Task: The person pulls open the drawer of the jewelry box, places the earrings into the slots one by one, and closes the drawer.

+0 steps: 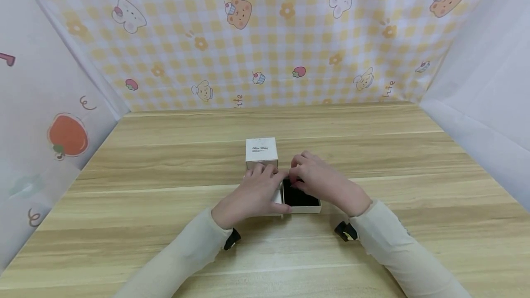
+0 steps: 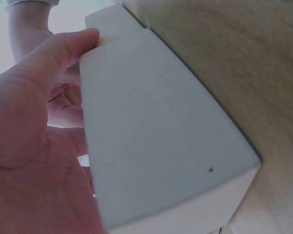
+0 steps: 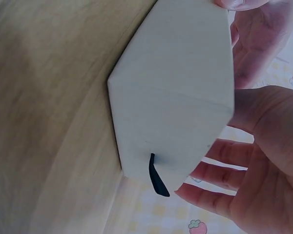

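Note:
My left hand (image 1: 257, 194) grips a small white drawer box, its palm over the white outer sleeve (image 2: 161, 122) and its thumb at the near edge, by the seam with the drawer. To the right the white drawer (image 1: 305, 209) is slid out, showing a black lining (image 1: 302, 197). My right hand (image 1: 320, 176) reaches over the drawer's far edge, with thumb and index fingertips bent down at the lining; I cannot tell whether they pinch something small there. From the drawer's end sticks a black ribbon tab (image 3: 157, 178), visible in the right wrist view.
Just behind the left hand stands a white box (image 1: 262, 150) with dark lettering on top. Everything rests on a wood-grain table (image 1: 165, 160). A yellow checked curtain (image 1: 265, 36) hangs along the back, with white cloth (image 1: 45, 95) at the left side.

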Demonstrator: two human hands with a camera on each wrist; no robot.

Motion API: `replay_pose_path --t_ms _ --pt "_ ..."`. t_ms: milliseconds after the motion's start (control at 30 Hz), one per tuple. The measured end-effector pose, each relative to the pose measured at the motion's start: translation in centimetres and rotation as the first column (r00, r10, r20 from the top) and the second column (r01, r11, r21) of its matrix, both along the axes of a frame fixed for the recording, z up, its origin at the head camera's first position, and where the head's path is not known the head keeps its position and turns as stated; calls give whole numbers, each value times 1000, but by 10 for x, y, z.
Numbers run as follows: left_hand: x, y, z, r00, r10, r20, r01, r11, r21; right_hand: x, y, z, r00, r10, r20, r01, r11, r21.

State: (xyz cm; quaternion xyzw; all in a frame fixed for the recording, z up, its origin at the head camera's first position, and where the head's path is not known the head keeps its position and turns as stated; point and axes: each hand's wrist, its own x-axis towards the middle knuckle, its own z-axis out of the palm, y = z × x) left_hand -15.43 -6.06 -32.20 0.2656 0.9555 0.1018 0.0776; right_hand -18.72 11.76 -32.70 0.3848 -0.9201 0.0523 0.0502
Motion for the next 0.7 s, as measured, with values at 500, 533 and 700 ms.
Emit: replay_pose_path --t_ms 500,533,700 --pt "0 -1 -1 1000 -7 -9 7 1000 4 -2 6 5 999 38 -22 -39 996 -79" --pt "0 0 -1 1000 -6 -8 7 1000 3 -3 7 7 999 37 -26 -39 996 -82" --pt "0 0 -1 1000 -7 -9 7 1000 6 -1 14 19 999 -24 26 25 998 -52"
